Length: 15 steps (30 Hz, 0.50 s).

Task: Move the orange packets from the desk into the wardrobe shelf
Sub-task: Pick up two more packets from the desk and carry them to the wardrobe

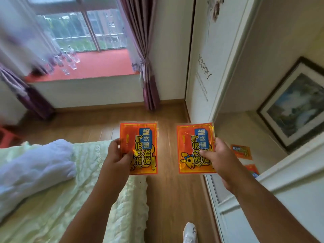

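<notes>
While each hand pinches one flat, glossy orange foil packet by a lower edge, thumb on the face, the slick film could slip. The left hand (117,156) holds the left packet (140,146); the right hand (221,159) holds the right packet (194,148). At three o'clock, the pale wardrobe shelf (233,130) already carries two orange packets (241,151). Risk: catching the white sliding door edge (213,109) at one o'clock. Bare wooden floor (168,199) lies between the hands and at six o'clock.

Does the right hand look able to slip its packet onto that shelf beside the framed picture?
Probably yes. The right hand holds its orange packet just beside the open wardrobe shelf, where two packets already lie, and nothing stands between.
</notes>
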Tool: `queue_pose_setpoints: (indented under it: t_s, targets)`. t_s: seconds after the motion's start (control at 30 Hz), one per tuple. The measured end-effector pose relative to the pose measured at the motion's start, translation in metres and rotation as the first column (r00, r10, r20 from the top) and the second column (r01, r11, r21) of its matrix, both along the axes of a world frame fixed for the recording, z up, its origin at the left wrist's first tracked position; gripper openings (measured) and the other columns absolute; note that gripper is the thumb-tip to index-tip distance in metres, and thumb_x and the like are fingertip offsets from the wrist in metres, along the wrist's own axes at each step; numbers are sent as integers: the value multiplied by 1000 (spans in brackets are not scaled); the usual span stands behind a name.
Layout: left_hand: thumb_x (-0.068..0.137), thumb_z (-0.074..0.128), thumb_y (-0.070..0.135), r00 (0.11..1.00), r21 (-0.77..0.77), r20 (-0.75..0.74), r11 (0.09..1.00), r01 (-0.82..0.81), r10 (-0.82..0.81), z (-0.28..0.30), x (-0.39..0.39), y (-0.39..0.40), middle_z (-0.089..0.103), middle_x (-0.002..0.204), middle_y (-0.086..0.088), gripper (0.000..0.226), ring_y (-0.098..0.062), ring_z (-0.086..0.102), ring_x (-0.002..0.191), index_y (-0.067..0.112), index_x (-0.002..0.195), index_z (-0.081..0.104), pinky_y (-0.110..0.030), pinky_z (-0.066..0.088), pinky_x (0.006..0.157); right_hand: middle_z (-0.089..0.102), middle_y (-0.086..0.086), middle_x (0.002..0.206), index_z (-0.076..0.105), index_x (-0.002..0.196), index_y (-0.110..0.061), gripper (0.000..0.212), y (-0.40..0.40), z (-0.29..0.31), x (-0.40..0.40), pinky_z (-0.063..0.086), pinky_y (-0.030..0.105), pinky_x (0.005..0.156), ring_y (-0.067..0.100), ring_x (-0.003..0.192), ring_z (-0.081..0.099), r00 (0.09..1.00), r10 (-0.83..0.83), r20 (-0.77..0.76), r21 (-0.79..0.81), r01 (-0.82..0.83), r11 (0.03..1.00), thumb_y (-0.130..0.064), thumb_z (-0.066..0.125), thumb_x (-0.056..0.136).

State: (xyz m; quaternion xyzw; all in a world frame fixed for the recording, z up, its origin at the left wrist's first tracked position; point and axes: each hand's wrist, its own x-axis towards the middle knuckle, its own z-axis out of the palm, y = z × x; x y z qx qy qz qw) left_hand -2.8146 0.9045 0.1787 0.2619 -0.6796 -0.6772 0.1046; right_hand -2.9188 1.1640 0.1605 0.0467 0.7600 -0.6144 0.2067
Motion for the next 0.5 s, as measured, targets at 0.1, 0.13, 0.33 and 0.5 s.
queue_pose_setpoints:
  t_s: [0.1, 0.13, 0.33, 0.5]
  targets:
    - [103, 48, 2, 996, 9, -46, 997, -78, 78, 1, -36, -9, 77, 106, -4, 31, -24, 77, 93, 30, 113, 56, -40, 61, 70, 80, 2, 108, 62, 113, -29, 21, -19, 6, -57, 60, 57, 94, 25, 100, 78, 996, 82, -19, -22, -83, 996, -12, 64, 101]
    - [103, 48, 2, 995, 11, -41, 996, -88, 89, 0, -45, -10, 77, 106, -3, 30, -24, 77, 93, 29, 113, 55, -41, 61, 70, 80, 2, 109, 62, 113, -29, 22, -24, 8, -73, 60, 57, 95, 25, 100, 78, 996, 88, -24, -32, -88, 996, -12, 64, 100]
    - [104, 47, 3, 995, 35, 56, 995, -89, 87, -14, -95, -21, 77, 105, -3, 32, -22, 77, 91, 31, 114, 56, -41, 60, 72, 80, 2, 110, 61, 117, -29, 26, -41, 2, -132, 59, 58, 95, 25, 101, 78, 995, 95, 12, -59, -94, 994, -8, 62, 101]
    - [104, 45, 3, 996, 37, 64, 998, 56, -58, -14, -177, -42, 77, 101, -2, 32, -21, 78, 89, 33, 111, 54, -47, 60, 78, 80, 3, 107, 63, 111, -30, 23, -31, -2, -170, 59, 59, 94, 26, 99, 78, 997, -74, 20, 7, 74, 997, -10, 62, 100]
